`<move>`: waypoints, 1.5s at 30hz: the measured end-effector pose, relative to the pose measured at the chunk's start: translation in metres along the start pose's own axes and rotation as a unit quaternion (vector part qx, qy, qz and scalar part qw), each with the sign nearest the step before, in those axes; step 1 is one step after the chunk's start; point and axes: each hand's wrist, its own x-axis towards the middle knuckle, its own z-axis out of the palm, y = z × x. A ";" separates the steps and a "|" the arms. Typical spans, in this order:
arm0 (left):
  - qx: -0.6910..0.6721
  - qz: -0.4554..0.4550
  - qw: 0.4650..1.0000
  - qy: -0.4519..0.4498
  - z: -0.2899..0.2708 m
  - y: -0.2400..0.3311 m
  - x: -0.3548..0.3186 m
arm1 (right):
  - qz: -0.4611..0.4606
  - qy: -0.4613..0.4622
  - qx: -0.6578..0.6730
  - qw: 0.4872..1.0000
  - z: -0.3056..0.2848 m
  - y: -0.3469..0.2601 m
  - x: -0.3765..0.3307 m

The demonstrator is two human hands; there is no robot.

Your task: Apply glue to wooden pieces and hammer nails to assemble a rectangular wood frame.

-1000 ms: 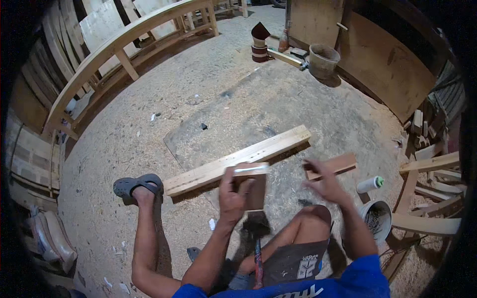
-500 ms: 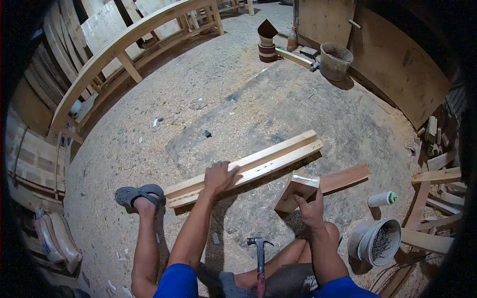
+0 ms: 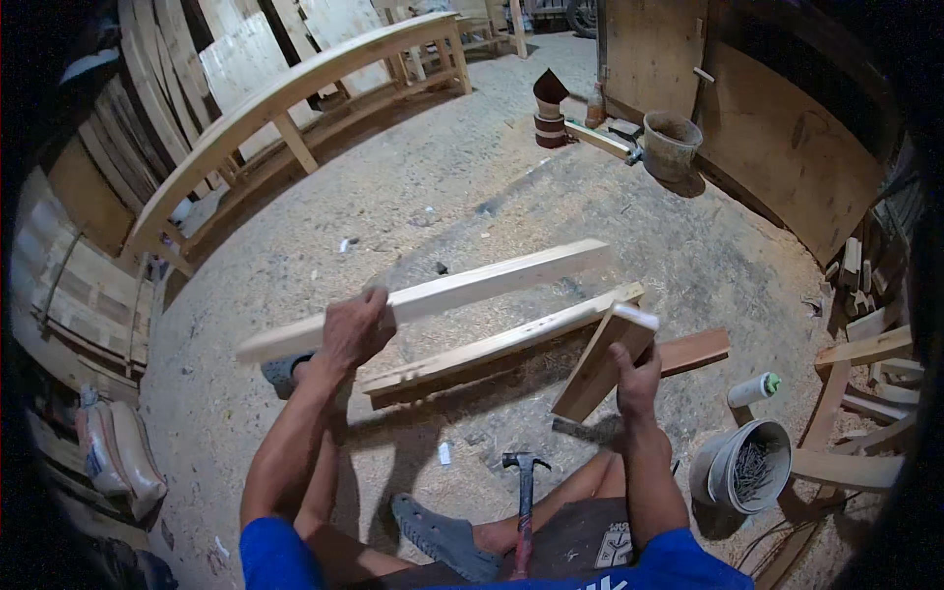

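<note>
My left hand (image 3: 356, 326) is closed around a long pale wooden board (image 3: 472, 285), raised above the floor and slanting up toward the far right. Under it, apart from it, another long pale board (image 3: 501, 336) lies on the floor. In my right hand (image 3: 637, 382) is a short brown board (image 3: 596, 369), tilted, with a white smear, like glue, along its upper end. Behind that hand a reddish-brown plank (image 3: 696, 352) rests on the floor. A claw hammer (image 3: 524, 497) lies across my lap, head away from me.
To the right stand a bucket of nails (image 3: 752, 467) and a white bottle with a green cap (image 3: 754, 389). Wood offcuts (image 3: 855, 462) pile up at the far right. A long wooden bench frame (image 3: 295, 143) runs along the left. A dirty bucket (image 3: 672, 143) stands farther off.
My left hand has lifted the long pale board off the one beside it and moved it up and left. My right hand has tipped the short brown board more upright. The view has shifted slightly.
</note>
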 end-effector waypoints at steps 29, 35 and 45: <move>-0.237 -0.085 0.951 -0.181 -0.137 0.116 -0.061 | 0.066 -0.442 0.146 0.882 0.067 -0.061 -0.039; -0.169 -0.110 0.949 -0.242 -0.140 0.137 -0.044 | 0.041 -0.521 -0.009 0.853 0.047 -0.040 -0.027; -0.202 -0.121 0.946 -0.222 -0.117 0.148 -0.020 | 0.113 -0.391 0.043 0.912 0.056 0.025 -0.043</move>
